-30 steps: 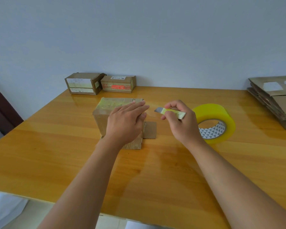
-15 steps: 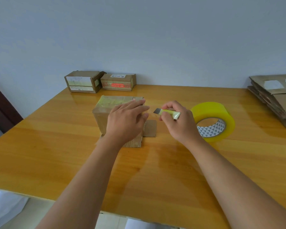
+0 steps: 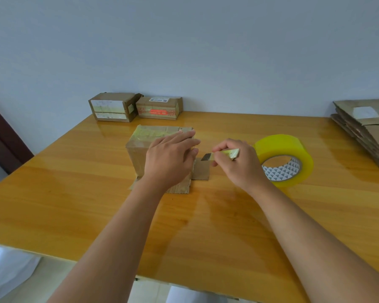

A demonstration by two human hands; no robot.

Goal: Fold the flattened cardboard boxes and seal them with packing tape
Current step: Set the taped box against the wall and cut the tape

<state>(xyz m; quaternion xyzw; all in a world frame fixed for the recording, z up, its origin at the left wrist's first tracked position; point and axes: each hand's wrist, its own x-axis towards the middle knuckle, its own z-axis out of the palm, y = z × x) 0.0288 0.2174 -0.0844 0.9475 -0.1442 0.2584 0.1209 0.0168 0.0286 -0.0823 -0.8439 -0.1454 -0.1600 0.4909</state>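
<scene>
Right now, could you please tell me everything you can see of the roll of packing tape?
The roll of packing tape is a wide ring of glossy, translucent yellow tape wound on a core whose inner face is white with a dark triangle pattern. It lies tilted on the wooden table, its opening facing the camera, right of the right hand. The hand overlaps its left edge in view; whether they touch cannot be told. No loose end shows.

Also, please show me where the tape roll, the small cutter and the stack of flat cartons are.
tape roll (image 3: 280, 143): head view, yellow outer band.
small cutter (image 3: 229, 153): head view, green handle.
stack of flat cartons (image 3: 372, 130): head view, top sheet.
</scene>
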